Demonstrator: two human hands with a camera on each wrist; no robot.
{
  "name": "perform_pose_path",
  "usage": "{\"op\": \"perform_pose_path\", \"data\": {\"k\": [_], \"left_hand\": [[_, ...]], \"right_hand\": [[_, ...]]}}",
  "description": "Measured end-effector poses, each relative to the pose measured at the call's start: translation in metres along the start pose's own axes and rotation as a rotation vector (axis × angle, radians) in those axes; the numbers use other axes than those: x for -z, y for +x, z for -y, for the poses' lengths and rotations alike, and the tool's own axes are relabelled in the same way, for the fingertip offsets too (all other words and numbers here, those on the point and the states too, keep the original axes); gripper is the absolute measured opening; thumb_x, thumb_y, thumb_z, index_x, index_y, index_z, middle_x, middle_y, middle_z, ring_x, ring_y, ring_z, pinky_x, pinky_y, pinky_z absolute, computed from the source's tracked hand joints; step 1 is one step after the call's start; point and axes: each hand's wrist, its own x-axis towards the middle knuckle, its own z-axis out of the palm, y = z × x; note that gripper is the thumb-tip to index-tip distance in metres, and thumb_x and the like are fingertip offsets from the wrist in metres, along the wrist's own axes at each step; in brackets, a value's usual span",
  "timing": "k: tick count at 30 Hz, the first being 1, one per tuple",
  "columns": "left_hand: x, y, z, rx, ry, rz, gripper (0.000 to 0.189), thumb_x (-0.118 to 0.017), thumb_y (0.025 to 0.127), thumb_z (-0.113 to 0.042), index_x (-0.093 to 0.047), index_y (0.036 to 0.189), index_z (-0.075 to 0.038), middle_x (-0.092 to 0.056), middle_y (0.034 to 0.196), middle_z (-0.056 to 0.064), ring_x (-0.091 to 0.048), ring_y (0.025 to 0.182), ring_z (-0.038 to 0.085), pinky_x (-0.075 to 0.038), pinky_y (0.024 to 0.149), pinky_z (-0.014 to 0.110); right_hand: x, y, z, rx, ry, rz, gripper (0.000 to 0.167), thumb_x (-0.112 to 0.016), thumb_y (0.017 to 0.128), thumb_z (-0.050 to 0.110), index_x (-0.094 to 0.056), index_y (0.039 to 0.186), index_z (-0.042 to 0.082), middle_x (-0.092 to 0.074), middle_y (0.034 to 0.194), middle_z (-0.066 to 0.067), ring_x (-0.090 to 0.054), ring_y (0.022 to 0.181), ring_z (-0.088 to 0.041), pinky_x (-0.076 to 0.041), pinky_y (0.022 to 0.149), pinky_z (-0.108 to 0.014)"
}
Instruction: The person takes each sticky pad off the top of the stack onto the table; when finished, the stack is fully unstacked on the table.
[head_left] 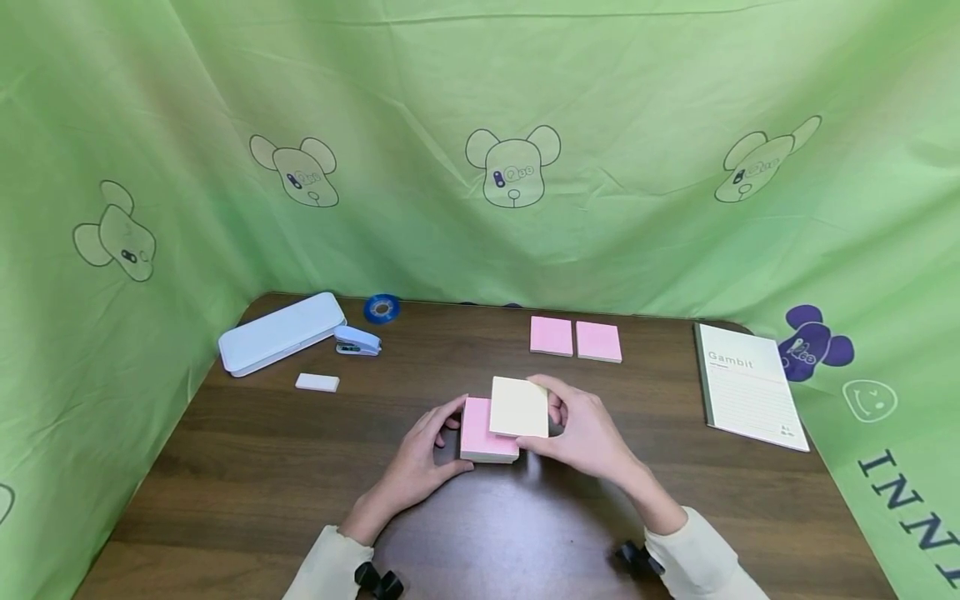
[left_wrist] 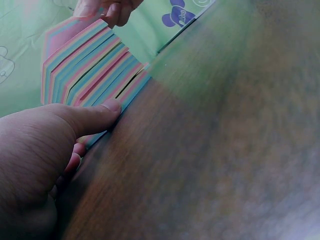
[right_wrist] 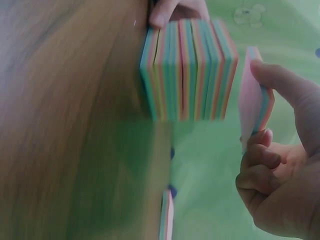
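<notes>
A tall stack of sticky note pads (head_left: pixel 476 423) with a pink top stands on the table. My left hand (head_left: pixel 417 457) grips its left side, thumb at the near edge and fingers round the far side. Striped pink, yellow and blue-green layers show along the stack (right_wrist: pixel 187 72) in the right wrist view. My right hand (head_left: pixel 588 433) pinches a single sticky note pad (head_left: pixel 519 407) between thumb and fingers. That pad's upper face is pale yellow, and its pink underside faces the stack across a gap in the right wrist view.
Two pink sticky note pads (head_left: pixel 551 335) lie side by side farther back. A notebook (head_left: pixel 750 387) is at the right edge. At the left are a pale blue case (head_left: pixel 281 333), a stapler (head_left: pixel 357 340), blue tape (head_left: pixel 382 308) and a white eraser (head_left: pixel 317 382). Green cloth (head_left: pixel 420 225) hangs behind.
</notes>
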Motion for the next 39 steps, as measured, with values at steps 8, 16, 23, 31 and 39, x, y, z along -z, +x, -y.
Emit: {"op": "perform_pose_path", "data": {"k": [8,16,23,31,39], "left_hand": [[0.0,-0.001,-0.001,0.032,0.009,0.01,0.103,-0.1,0.084,-0.011,-0.045,0.17,-0.022,-0.062,0.15,0.0,-0.062,0.119,0.017,-0.053,0.091,0.029],[0.002,-0.001,-0.001,0.016,0.002,0.006,0.104,-0.1,0.083,-0.011,-0.045,0.17,-0.022,-0.063,0.148,0.0,-0.062,0.119,0.017,-0.052,0.09,0.028],[0.001,-0.001,-0.001,0.023,0.0,0.012,0.103,-0.1,0.084,-0.011,-0.044,0.17,-0.022,-0.062,0.148,0.0,-0.062,0.12,0.017,-0.052,0.091,0.028],[0.0,-0.001,-0.001,0.024,0.005,0.009,0.103,-0.1,0.084,-0.011,-0.044,0.17,-0.023,-0.063,0.147,-0.001,-0.062,0.118,0.016,-0.052,0.09,0.028],[0.0,0.0,-0.001,0.013,0.007,0.004,0.103,-0.1,0.084,-0.011,-0.044,0.17,-0.022,-0.062,0.149,-0.001,-0.062,0.119,0.017,-0.053,0.09,0.028]], "right_hand": [[0.03,-0.006,-0.038,-0.067,-0.017,-0.076,0.076,-0.104,0.074,0.024,-0.071,0.141,0.013,-0.052,0.083,0.004,-0.046,0.073,-0.008,-0.038,0.063,-0.024],[0.062,-0.009,-0.08,-0.103,-0.075,-0.122,0.074,-0.103,0.077,0.023,-0.07,0.142,0.012,-0.053,0.087,0.0,-0.046,0.074,-0.01,-0.037,0.062,-0.023],[0.085,-0.013,-0.12,-0.139,-0.123,-0.111,0.069,-0.102,0.079,0.026,-0.071,0.139,0.014,-0.052,0.085,0.0,-0.045,0.074,-0.008,-0.036,0.063,-0.024],[0.109,-0.015,-0.15,-0.193,-0.229,-0.099,0.066,-0.098,0.083,0.033,-0.069,0.136,0.006,-0.05,0.082,0.0,-0.041,0.07,-0.006,-0.033,0.062,-0.027],[0.124,-0.01,-0.174,-0.217,-0.328,-0.043,0.063,-0.095,0.087,0.038,-0.068,0.133,0.005,-0.047,0.079,0.002,-0.039,0.067,-0.012,-0.03,0.06,-0.031]]}}
